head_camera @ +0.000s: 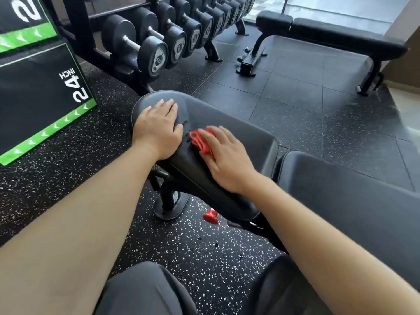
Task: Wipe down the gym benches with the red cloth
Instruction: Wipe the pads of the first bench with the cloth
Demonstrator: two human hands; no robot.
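At 9 o'clock from the near bench, 2 stacked black plyo boxes [34, 92] with green edge bands stand on the speckled rubber floor [193, 251]; the lower box carries the marking "24 INCH". At 12 o'clock, a rack of black dumbbells [159, 42] runs toward the upper right. The near bench seat pad [238, 130] occupies the centre of the view, its rounded end pointing toward 11 o'clock. The left hand [156, 128] lies flat on that rounded end, palm down, fingers extended and spread, gripping nothing. At 3 o'clock from the left hand, the right hand [227, 155] presses the red cloth [201, 140] onto the pad surface; the fingers are extended over the cloth, which is bunched and protrudes at the thumb side. The cloth sits on the seat pad, between the 2 hands. At 6 o'clock below the pad, a red adjustment knob [211, 216] projects from the bench frame. At 3 o'clock, the back pad [352, 201] adjoins the seat pad. At 1 o'clock, well apart, a 2nd flat bench [341, 35] stands near the window.
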